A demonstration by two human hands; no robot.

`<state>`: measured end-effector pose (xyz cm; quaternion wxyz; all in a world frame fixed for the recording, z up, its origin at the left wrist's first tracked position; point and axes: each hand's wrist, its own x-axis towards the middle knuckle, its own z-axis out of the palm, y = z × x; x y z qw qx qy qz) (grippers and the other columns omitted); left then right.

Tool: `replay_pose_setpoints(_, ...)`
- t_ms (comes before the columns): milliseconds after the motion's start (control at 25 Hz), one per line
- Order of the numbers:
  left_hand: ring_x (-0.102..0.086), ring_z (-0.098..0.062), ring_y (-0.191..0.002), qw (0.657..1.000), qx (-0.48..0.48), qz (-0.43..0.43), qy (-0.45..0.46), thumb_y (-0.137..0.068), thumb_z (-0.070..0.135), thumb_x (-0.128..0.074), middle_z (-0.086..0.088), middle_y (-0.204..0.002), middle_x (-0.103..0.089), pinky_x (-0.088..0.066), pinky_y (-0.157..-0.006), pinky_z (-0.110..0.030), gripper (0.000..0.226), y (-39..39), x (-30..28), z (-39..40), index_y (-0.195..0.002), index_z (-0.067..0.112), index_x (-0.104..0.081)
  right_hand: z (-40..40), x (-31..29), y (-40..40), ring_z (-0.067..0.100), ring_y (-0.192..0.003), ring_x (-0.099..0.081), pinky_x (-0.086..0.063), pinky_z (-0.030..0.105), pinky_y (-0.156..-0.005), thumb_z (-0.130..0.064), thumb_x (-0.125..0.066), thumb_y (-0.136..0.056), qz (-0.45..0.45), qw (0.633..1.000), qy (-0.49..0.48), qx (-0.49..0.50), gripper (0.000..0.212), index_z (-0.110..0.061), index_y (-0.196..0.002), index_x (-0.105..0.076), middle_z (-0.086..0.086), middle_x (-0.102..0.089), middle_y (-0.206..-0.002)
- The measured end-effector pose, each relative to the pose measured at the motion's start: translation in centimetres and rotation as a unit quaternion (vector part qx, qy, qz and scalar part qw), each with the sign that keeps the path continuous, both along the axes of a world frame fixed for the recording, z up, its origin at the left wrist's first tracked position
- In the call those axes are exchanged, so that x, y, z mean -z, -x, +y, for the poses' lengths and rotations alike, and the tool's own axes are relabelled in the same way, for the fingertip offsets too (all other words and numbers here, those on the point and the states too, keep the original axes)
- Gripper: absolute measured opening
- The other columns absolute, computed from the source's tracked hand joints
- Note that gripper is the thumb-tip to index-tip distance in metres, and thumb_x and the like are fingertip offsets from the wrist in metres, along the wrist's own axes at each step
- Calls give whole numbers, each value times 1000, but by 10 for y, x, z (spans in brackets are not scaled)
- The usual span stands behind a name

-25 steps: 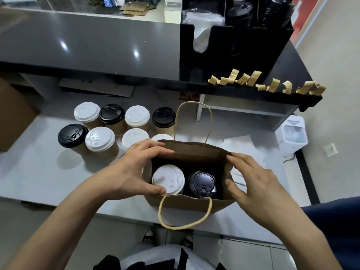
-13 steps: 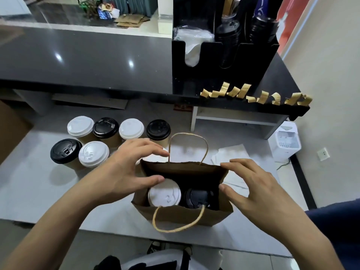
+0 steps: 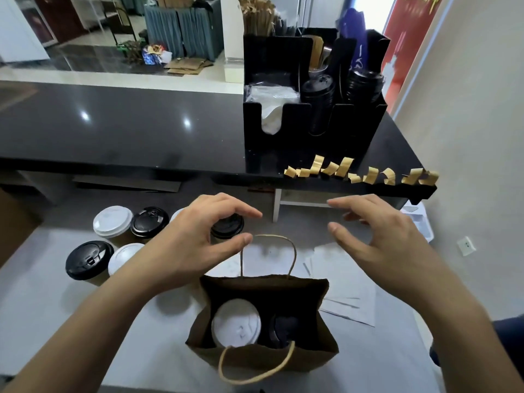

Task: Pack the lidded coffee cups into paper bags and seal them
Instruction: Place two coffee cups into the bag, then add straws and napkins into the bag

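Above the open paper bag [image 3: 262, 321], left hand [image 3: 195, 239] and right hand [image 3: 377, 236] raised, fingers loosely spread, holding nothing

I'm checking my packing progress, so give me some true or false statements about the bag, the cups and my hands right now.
1. The paper bag holds two lidded cups. True: a white-lidded cup and a black-lidded cup sit side by side in it.
2. The bag is sealed. False: its top is open.
3. The left hand grips the bag's rim. False: it hovers above the bag, holding nothing.
4. The right hand holds nothing. True.
5. Tape strips hang along the edge of the dark counter. True.
6. All the cups outside the bag have white lids. False: several have black lids.
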<state>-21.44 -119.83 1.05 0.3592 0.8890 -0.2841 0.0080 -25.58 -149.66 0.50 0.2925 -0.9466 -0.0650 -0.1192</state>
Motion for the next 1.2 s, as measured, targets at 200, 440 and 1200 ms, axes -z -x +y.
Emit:
replay_pose_setpoints(200, -52, -5, -123, 1000, -5, 0, 1, -94, 35, -71, 28, -121, -62, -42, -101, -25, 28, -21, -5, -7, -120, 44, -66, -6, -10, -24, -3, -104, -58, -51, 27, -92, -48, -56, -90, -10, 1000, -11, -8, 38, -37, -125, -63, -24, -58, -107)
replay_pose_setpoints(440, -50, -2, -123, 999, -7, -36, 3, -92, 40, -66, 28, -119, -62, -37, -98, -13, 30, -51, -16, -19, -122, 42, -65, -7, -25, -61, -5, -99, -59, -48, 19, -89, -43, -62, -92, -38, 999, 2, -14, 30, -38, -122, -65, -25, -58, -106)
replay_pose_setpoints(1200, -51, 1, -109, 983, -48, -173, 40, -97, 28, -62, 18, -114, -61, -38, -88, -8, 28, -226, -118, -94, -125, 31, -62, -9, -126, -277, 2, -78, -66, -59, 34, -79, -30, -67, -94, -150, 987, -41, 28, 8, -30, -97, -74, -16, -71, -84)
